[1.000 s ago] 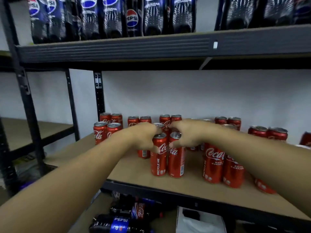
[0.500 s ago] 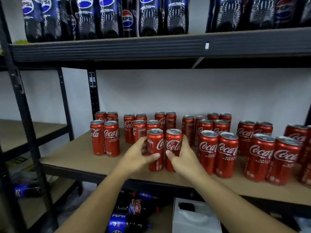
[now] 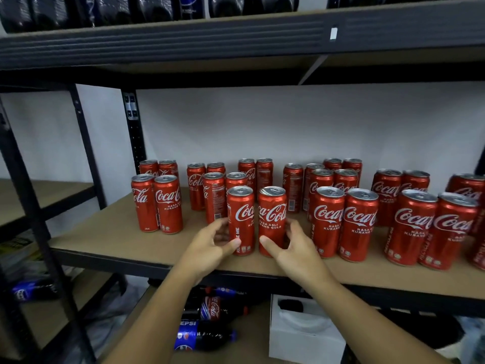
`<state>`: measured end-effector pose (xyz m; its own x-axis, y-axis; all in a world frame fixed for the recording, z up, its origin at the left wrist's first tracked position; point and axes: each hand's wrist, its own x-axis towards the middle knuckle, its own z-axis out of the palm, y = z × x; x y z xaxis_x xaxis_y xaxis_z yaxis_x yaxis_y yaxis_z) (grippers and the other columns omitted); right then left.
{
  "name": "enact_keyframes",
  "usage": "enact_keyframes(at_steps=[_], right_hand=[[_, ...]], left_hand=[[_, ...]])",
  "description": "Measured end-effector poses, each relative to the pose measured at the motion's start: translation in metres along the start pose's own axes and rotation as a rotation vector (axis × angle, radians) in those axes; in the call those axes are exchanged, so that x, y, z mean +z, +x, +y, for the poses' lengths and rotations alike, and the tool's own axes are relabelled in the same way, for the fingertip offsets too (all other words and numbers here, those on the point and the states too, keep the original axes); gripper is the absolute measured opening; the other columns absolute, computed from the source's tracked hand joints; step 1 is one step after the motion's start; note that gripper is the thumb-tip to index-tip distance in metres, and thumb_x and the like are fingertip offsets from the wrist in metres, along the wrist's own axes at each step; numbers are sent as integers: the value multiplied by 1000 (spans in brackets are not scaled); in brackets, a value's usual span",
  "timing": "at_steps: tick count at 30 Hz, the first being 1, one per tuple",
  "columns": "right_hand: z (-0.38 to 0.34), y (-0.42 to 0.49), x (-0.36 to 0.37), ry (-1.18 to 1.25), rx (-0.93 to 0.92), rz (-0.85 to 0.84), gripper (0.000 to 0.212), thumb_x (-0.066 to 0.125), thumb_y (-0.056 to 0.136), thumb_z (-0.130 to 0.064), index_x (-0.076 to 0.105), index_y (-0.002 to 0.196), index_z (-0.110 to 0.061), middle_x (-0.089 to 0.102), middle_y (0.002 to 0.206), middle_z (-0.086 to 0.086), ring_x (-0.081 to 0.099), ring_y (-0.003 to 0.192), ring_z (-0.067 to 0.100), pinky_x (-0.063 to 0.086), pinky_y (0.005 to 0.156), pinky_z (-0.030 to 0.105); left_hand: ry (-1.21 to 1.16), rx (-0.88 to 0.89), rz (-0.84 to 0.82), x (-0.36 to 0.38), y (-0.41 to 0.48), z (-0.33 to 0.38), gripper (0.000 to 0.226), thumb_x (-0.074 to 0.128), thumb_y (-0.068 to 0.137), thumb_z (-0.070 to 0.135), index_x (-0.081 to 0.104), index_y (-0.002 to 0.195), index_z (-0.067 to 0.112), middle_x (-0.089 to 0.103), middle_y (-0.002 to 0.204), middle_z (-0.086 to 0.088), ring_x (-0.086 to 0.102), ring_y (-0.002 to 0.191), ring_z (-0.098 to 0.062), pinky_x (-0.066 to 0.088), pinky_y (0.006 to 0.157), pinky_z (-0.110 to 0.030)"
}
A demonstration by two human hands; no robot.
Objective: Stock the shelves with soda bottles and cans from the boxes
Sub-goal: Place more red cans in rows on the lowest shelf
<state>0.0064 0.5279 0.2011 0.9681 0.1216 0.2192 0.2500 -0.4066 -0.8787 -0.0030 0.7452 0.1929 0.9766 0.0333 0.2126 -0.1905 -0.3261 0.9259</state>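
Two slim, glossy red aluminium cans stand upright and touching near the front edge of the matte brown fibreboard shelf [image 3: 110,232]. The left hand [image 3: 212,245] cups the left can [image 3: 240,219], thumb on its front and fingers curled behind. The right hand [image 3: 296,248] grasps the right can [image 3: 271,216] likewise, though how firmly is hard to judge. More red cans [image 3: 359,224] stand in pairs around them. Black steel uprights [image 3: 26,179] frame a white wall [image 3: 288,122] — plastic cola bottles [image 3: 207,334] lie on the level below.

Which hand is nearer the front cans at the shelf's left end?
Left. The left hand is right of those cans, on the middle pair; the right hand is farther right.
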Motion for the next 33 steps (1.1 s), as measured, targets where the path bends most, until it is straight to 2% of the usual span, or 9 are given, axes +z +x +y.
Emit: enact_keyframes(at_steps=[5, 8, 11, 14, 16, 19, 25, 28, 33], right_hand=[[1, 2, 3, 0, 12, 63, 75, 80, 84, -43, 37, 141, -23, 58, 141, -5, 57, 124, 10, 45, 97, 24], [1, 3, 2, -9, 20, 26, 70, 74, 91, -39, 35, 147, -25, 55, 144, -6, 54, 129, 12, 45, 105, 31], [1, 2, 0, -46, -2, 6, 63, 68, 96, -36, 36, 149, -28, 56, 143, -8, 53, 129, 11, 43, 107, 31], [-1, 2, -1, -63, -9, -8, 64, 71, 93, -42, 40, 147, -29, 58, 136, -12, 55, 126, 10, 44, 104, 29], [-1, 3, 0, -106, -22, 25, 62, 73, 90, -44, 45, 143, -27, 58, 133, -9, 56, 124, 12, 45, 103, 29], [0, 5, 0, -168, -48, 59, 58, 72, 91, -44, 50, 142, -25, 57, 129, -5, 56, 120, 13, 44, 100, 27], [0, 1, -4, -108, -25, 7, 67, 69, 95, -34, 35, 152, -27, 55, 144, -8, 52, 133, 12, 41, 110, 31], [2, -1, -5, -89, -22, 33, 76, 76, 89, -37, 34, 150, -22, 55, 145, -7, 51, 134, 12, 40, 106, 26], [5, -3, -2, -84, -24, 82, 66, 76, 90, -34, 42, 145, -19, 58, 142, -3, 54, 131, 11, 43, 105, 27]], left_hand=[[-26, -20, -29, 0, 1, 0, 54, 81, 87, 25, 49, 130, 31, 65, 122, 7, 65, 111, -8, 53, 89, -22], [-9, -36, -29, 0, 4, 0, 59, 84, 83, 32, 51, 131, 29, 66, 121, 6, 65, 112, -9, 54, 90, -24], [-3, -51, -41, -1, 5, 1, 58, 78, 89, 26, 50, 140, 28, 65, 122, 7, 62, 114, -8, 52, 94, -26], [8, -57, -72, -2, 7, 4, 57, 72, 95, 22, 48, 146, 29, 63, 129, 9, 59, 117, -5, 49, 90, -20], [33, -60, -92, -2, 7, 6, 56, 69, 98, 23, 46, 148, 32, 62, 132, 10, 58, 118, -4, 47, 88, -17], [61, -59, -117, -3, 8, 9, 56, 66, 100, 26, 44, 151, 33, 60, 138, 10, 56, 124, -5, 46, 94, -20], [5, -87, -137, -2, 7, 7, 54, 64, 100, 21, 40, 147, 29, 56, 141, 9, 52, 127, -6, 42, 100, -23], [1, -76, -157, -2, 7, 5, 58, 71, 96, 18, 41, 146, 24, 60, 140, 5, 59, 121, -3, 48, 98, -20], [71, -23, -111, 1, 6, 6, 54, 71, 96, 21, 47, 144, 28, 62, 131, 8, 61, 114, -2, 49, 84, -11]])
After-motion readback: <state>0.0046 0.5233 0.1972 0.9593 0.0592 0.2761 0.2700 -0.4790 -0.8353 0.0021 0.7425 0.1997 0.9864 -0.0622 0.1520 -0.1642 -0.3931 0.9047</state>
